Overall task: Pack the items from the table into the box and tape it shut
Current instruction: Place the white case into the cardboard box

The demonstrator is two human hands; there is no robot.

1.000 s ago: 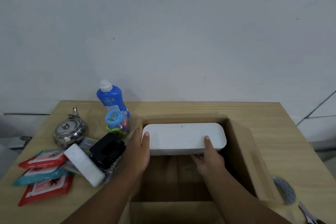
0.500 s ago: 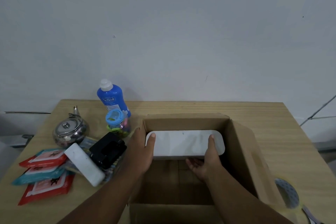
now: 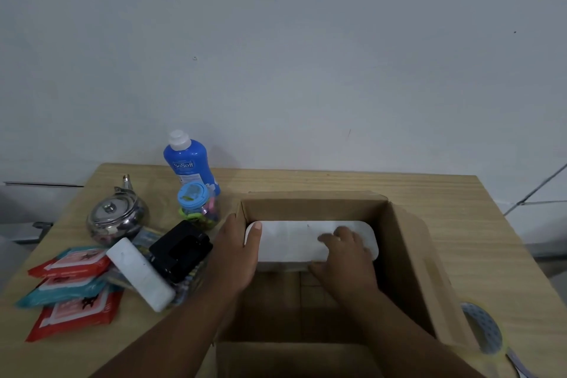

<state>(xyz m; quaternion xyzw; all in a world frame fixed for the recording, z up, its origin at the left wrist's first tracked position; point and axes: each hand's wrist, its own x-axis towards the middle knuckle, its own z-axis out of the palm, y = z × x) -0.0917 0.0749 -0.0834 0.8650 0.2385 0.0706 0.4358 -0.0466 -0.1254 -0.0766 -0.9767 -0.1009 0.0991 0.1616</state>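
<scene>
Where the wooden surface (image 3: 92, 184) starts at the left, red and teal wipe packets (image 3: 70, 285) lie beside a steel kettle (image 3: 116, 218), a white rectangular block (image 3: 139, 278) and a black hole punch (image 3: 181, 250); a blue bottle (image 3: 188, 163) and a blue-lidded jar (image 3: 199, 205) stand behind. The left grip (image 3: 236, 252) holds the left end of the white rounded plastic container (image 3: 291, 242), thumb on top. This container sits inside the open cardboard box (image 3: 408, 255), near the far wall. The right grip (image 3: 346, 258) pinches its near edge. A tape roll (image 3: 483, 328) lies rightmost.

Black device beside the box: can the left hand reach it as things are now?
Probably yes. The black device lies just beside the left hand, outside the cardboard box, nothing between them. That hand first must release the white container it holds.
</scene>
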